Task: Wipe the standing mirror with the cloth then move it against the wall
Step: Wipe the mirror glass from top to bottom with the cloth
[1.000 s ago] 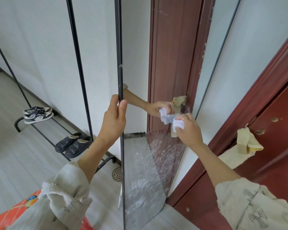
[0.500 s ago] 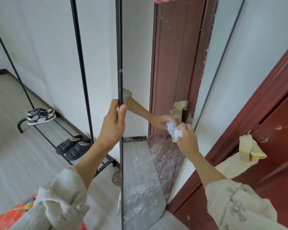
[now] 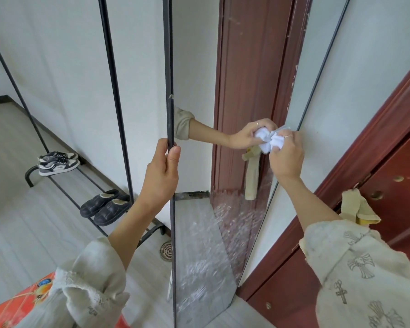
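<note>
We face the wall (image 3: 57, 55), which fills the view from nine o'clock up to twelve, with a red door (image 3: 388, 197) at three o'clock. The standing mirror (image 3: 199, 245) stands upright between them, running from twelve down to six o'clock, turned edge-on to us and not yet against the wall. Its upper glass looks clean; the lower part toward six o'clock is streaked and cloudy.

At eight o'clock a low shoe rack (image 3: 57, 176) carries sneakers (image 3: 57, 162) and dark slippers (image 3: 104, 207).

Our left hand (image 3: 161, 176) has its grip wrapped round the mirror's dark left frame edge, thumb on the near side, steadying it. Our right hand (image 3: 285, 157) holds its grip pinched round the bunched white cloth (image 3: 276, 140), pressing it on the glass near the right edge at about two o'clock.

To wipe well, we judge it best to keep the left hand firm so the frame does not swing, flatten the cloth a little for more contact, and work downward in overlapping strokes into the streaked area. Pressure should stay modest, since a tall narrow mirror may tip if pushed hard.
</note>
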A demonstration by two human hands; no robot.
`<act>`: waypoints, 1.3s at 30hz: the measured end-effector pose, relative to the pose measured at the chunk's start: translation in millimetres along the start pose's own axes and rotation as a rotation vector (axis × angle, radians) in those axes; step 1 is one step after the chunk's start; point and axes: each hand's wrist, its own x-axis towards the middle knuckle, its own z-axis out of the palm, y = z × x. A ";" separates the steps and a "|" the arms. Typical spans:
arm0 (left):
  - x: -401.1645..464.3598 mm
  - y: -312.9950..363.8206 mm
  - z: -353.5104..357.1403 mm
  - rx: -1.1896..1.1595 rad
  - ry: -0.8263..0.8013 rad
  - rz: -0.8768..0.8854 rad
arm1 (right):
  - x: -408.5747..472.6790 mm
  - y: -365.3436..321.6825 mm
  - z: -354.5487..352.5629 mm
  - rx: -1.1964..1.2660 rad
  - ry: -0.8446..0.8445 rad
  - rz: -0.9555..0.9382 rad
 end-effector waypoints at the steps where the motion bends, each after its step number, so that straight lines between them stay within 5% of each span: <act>1: 0.5 -0.5 0.2 0.000 0.001 -0.006 | -6.8 3.6 6.3 -0.003 -0.018 0.018; 4: 1.2 -1.2 0.5 -0.011 0.006 -0.021 | -45.1 27.9 24.4 -0.028 -0.156 0.050; 8: -0.1 -1.3 0.5 -0.016 -0.006 -0.004 | -75.4 60.7 28.3 -0.132 -0.552 0.208; 12: -0.2 -1.6 0.2 -0.018 -0.007 -0.004 | -55.3 53.6 15.6 -0.170 -0.262 0.322; 17: 0.0 -1.1 0.6 0.001 0.003 0.000 | 2.9 26.1 -1.7 -0.122 0.019 0.149; 23: 1.5 -1.9 -0.6 -0.006 -0.010 -0.009 | -0.8 23.4 8.5 -0.052 -0.038 0.210; 31: 0.1 -2.3 1.5 -0.012 -0.012 -0.012 | -71.3 55.0 26.3 0.020 -0.447 0.599; 39: -0.8 -2.5 0.0 -0.024 -0.026 -0.012 | -7.4 27.9 12.7 0.159 -0.052 0.500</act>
